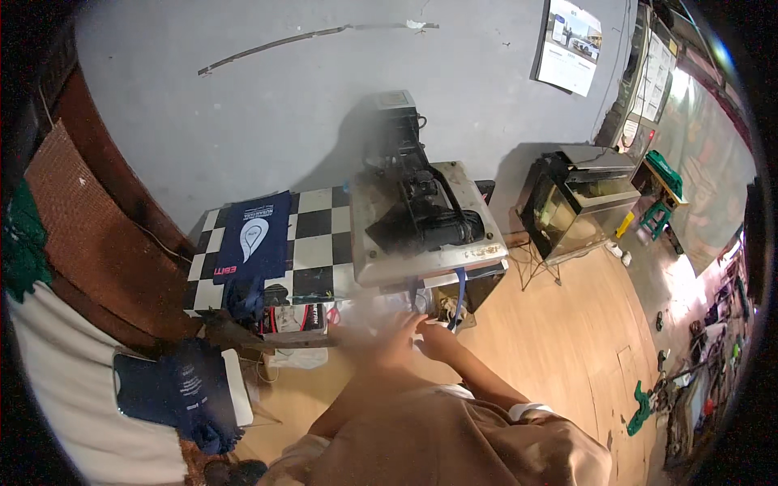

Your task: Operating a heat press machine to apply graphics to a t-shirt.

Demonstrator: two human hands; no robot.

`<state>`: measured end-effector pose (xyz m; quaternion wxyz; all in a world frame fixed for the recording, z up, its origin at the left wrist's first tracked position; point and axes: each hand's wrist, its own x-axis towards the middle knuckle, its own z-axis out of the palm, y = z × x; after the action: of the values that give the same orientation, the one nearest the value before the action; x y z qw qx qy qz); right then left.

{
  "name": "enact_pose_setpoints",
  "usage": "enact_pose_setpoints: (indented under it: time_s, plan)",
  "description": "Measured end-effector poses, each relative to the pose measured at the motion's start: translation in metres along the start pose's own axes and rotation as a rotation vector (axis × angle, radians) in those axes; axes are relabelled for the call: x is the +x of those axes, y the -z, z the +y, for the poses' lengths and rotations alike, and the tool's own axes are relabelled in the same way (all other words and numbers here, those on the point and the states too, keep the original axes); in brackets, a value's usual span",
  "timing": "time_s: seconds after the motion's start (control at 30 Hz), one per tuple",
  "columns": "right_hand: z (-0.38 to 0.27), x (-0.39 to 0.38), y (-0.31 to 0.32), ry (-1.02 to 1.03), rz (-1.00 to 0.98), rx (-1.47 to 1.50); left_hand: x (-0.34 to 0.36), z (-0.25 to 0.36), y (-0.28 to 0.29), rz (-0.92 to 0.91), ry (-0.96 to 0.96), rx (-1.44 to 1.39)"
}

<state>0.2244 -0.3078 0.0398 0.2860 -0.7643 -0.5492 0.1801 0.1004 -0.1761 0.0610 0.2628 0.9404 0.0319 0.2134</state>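
Note:
A black heat press (pixel 425 223) with a metal platen (pixel 373 267) stands on a checkered table (pixel 324 211). Dark blue straps (pixel 460 287) hang from under its front edge. Just below them, my left hand (pixel 387 340) reaches up close to my right, hazed by a blurred patch, so its fingers are unclear. My right hand (pixel 433 336) is beside it at the straps' lower ends, fingers curled; what they hold is unclear. A navy printed cloth (pixel 251 235) lies on the table to the left.
A board with navy garments (pixel 190 389) is at lower left, beside white fabric (pixel 65 364). A glass tank (pixel 575 211) on a wire stand is right of the press. Cluttered items (pixel 697 364) line the far right. A calendar (pixel 567 49) hangs on the wall.

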Motion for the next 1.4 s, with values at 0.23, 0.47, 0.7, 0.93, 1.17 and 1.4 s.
enact_pose_setpoints:
  time_s: [0.23, 0.47, 0.7, 0.93, 1.17, 1.4]
  plan:
    - [-0.026, -0.004, 0.034, -0.086, -0.104, -0.276, 0.005, 0.016, 0.01, 0.055, 0.167, 0.133]
    - [-0.005, -0.007, 0.049, 0.184, 0.124, -0.308, 0.019, 0.014, 0.032, 0.03, 0.191, 0.201]
    - [0.016, -0.005, 0.079, 0.313, 0.101, -0.551, 0.035, 0.027, 0.047, 0.182, 0.237, 0.188]
    - [0.027, 0.001, 0.106, 0.37, 0.293, -0.434, 0.049, 0.051, 0.046, 0.077, 0.319, 0.263]
    - [0.028, 0.001, 0.104, 0.398, 0.26, -0.405, 0.05, 0.039, -0.019, 0.18, 0.189, -0.004]
    - [0.04, -0.005, 0.118, 0.341, 0.167, -0.276, 0.058, 0.048, -0.006, 0.057, 0.16, -0.147]
